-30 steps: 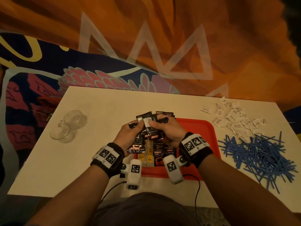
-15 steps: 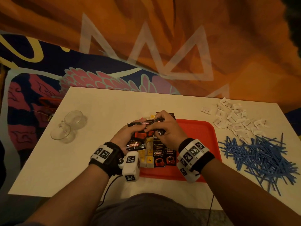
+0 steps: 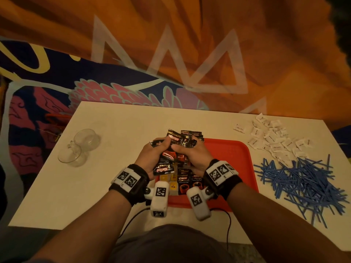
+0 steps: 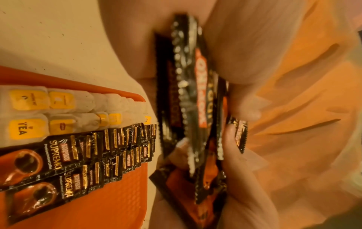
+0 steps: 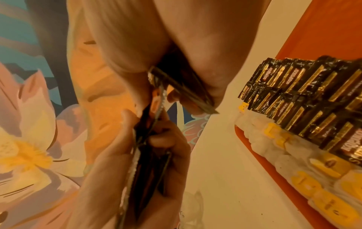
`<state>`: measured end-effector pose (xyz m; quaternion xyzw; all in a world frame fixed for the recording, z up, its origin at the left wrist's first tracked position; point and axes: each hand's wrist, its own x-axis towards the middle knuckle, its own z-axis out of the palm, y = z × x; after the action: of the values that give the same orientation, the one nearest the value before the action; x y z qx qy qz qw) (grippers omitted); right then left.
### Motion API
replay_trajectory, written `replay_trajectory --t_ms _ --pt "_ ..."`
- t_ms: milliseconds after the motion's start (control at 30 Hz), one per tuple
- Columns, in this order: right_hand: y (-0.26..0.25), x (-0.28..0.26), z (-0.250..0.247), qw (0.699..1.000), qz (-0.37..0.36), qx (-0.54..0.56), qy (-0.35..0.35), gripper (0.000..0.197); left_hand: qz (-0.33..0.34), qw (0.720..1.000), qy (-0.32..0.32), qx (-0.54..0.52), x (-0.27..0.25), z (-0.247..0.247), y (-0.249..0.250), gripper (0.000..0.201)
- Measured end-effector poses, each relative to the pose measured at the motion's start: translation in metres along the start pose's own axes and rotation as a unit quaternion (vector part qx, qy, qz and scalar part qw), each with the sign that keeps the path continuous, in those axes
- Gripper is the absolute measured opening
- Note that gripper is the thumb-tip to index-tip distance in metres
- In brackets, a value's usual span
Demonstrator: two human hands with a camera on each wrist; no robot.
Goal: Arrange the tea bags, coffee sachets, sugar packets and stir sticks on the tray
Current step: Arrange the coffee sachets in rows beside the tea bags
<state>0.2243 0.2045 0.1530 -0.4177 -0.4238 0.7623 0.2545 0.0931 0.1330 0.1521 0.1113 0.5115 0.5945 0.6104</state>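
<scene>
From my feed, the right half of the red tray (image 3: 233,158) lay bare and open to a hand from above, while its left side was blocked by rows of tea bags (image 3: 171,184) and coffee sachets (image 3: 183,182). Right of the tray, sugar packets (image 3: 273,139) and stir sticks (image 3: 303,183) crowded the table (image 3: 117,133). Left of the tray I saw open tabletop as far as two glass cups (image 3: 79,147).
</scene>
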Motion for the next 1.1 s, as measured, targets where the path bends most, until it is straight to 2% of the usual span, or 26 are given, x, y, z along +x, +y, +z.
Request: replay_trajectory --t_ms 133,200,300,333,500,533,600,633,733,800,867,967,1033,1100 --pt "0.001 0.004 0.004 0.998 0.006 0.016 0.059 0.055 -0.042 0.996 -0.019 -0.079 -0.001 0.000 0.001 0.038" --pt "0.000 0.004 0.006 0.995 0.003 0.032 0.093 0.058 -0.035 0.996 -0.012 -0.081 -0.001 -0.001 0.003 0.037" --pt "-0.006 0.002 0.002 0.992 -0.026 0.044 0.114 0.029 0.014 1.000 0.006 -0.026 0.001 -0.003 0.004 0.031" --pt "-0.009 0.001 0.000 0.992 -0.037 0.055 0.111 0.028 0.021 1.000 0.010 -0.014 0.001 -0.004 0.003 0.027" --pt "-0.016 0.003 -0.012 0.989 -0.062 0.107 0.084 0.053 0.022 0.998 0.053 0.013 0.000 -0.009 -0.003 0.025" --pt "-0.017 0.002 -0.014 0.992 -0.060 0.085 0.075 0.049 0.022 0.998 0.060 0.018 0.000 -0.009 -0.004 0.025" --pt "-0.017 -0.001 -0.012 0.997 -0.051 0.010 0.052 0.025 0.027 0.997 0.070 0.027 0.000 -0.008 -0.003 0.027" --pt "-0.015 -0.002 -0.010 0.998 -0.047 -0.033 0.037 0.020 0.031 0.996 0.072 0.031 0.000 -0.007 -0.004 0.030" --pt "-0.005 0.000 -0.005 0.984 -0.030 -0.177 0.012 0.042 0.034 0.996 0.066 0.047 0.002 -0.005 -0.006 0.036" --pt "-0.002 0.000 -0.004 0.979 -0.023 -0.205 -0.007 0.039 0.027 0.997 0.053 0.050 0.002 -0.004 -0.007 0.040" --pt "-0.001 0.001 -0.005 0.981 -0.027 -0.193 -0.012 0.024 0.016 0.997 0.041 0.061 0.003 -0.005 -0.008 0.043" --pt "0.002 0.001 -0.005 0.967 -0.104 -0.233 0.018 0.023 -0.012 0.994 0.061 0.091 0.005 -0.006 -0.006 0.051" --pt "0.002 0.002 -0.004 0.947 -0.169 -0.270 0.049 0.028 -0.038 0.991 0.088 0.091 0.005 -0.007 -0.004 0.060" --pt "0.002 0.002 -0.006 0.921 -0.232 -0.305 0.069 0.033 -0.084 0.992 0.076 0.053 0.007 -0.010 -0.002 0.063"
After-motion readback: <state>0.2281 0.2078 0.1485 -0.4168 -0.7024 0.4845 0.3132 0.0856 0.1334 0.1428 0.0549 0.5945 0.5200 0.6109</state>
